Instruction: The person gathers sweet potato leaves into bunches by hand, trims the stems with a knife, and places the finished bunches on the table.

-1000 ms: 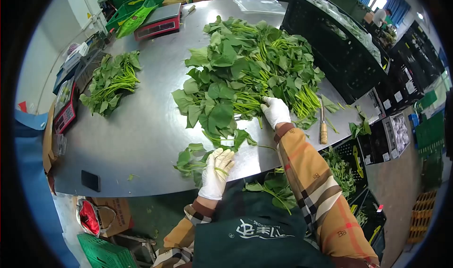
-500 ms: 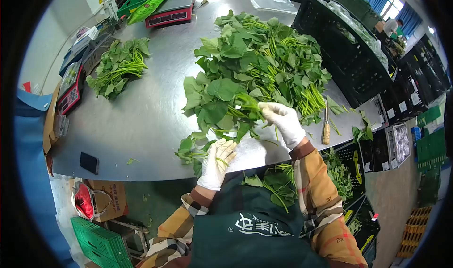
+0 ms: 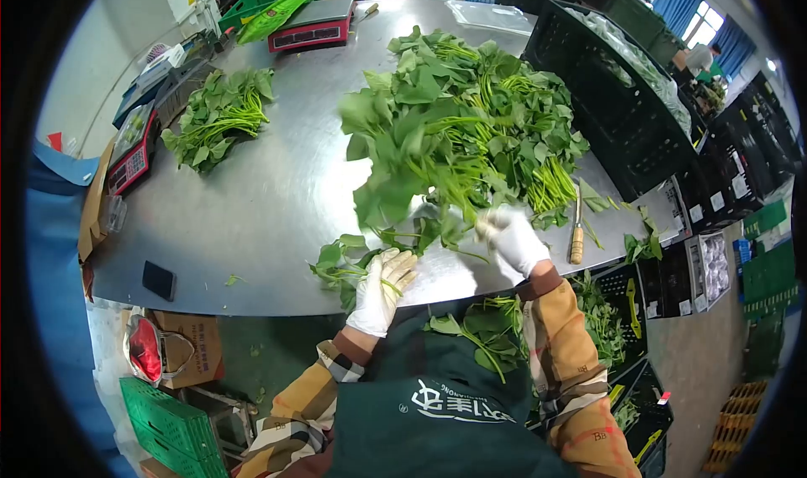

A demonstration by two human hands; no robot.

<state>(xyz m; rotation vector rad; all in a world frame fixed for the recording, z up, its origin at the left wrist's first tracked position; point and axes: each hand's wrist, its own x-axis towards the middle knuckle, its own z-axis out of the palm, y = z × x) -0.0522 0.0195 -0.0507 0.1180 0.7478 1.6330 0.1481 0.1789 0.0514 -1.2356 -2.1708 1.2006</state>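
Right hand [image 3: 511, 236] clenched round stems of leafy bunch [image 3: 403, 158] — held up, blurred. Left hand [image 3: 382, 286], at its 8 o'clock, closed on small bundle [image 3: 340, 268] by table [image 3: 277, 209] edge.

steel table [image 3: 277, 200] | leaf heap [image 3: 504, 108] beyond right hand [image 3: 514, 236] | knife [image 3: 577, 226] just right of it | phone [image 3: 158, 280] left of left hand [image 3: 380, 289] | small bunch [image 3: 218, 116] far left
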